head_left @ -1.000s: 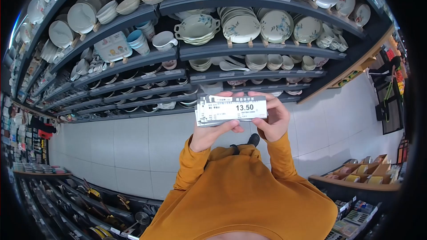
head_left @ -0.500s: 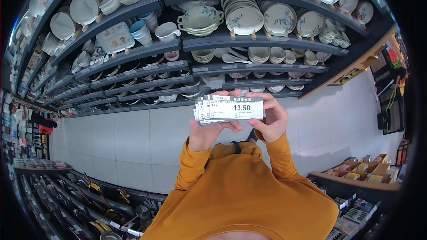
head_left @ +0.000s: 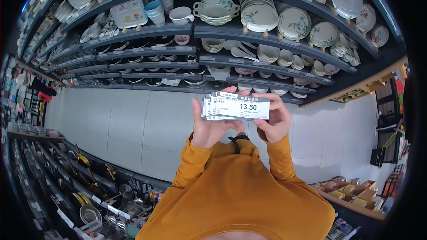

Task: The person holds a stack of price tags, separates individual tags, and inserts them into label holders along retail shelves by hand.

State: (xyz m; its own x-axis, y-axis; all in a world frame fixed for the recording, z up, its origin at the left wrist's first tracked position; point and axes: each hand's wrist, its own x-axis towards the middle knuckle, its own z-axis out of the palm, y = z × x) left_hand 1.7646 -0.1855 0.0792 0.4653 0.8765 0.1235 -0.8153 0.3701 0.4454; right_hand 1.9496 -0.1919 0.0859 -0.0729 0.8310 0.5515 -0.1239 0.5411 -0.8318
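Note:
A fanned stack of white price tags (head_left: 242, 108) is held up in front of my chest, the front one reading 13.50. My left hand (head_left: 207, 129) grips the stack at its left end, thumb up along the side and fingers behind. At the right end, my right hand (head_left: 275, 115) pinches the front tag, thumb on the lower edge and fingers over the top. Most of the left fingers are hidden behind the tags.
Ahead stand dark shelves (head_left: 151, 31) with plates (head_left: 293, 23), bowls and cups, including handled green-rimmed dishes (head_left: 216, 11). Pale floor tiles (head_left: 124, 126) lie below. Behind at left is a rack of kitchen tools (head_left: 91, 213); at right, a wooden divided display (head_left: 351, 193).
The view has turned, so the shelves appear shifted right and slightly tilted. Both hands and the tags sit a little further right in view, with the stack still held.

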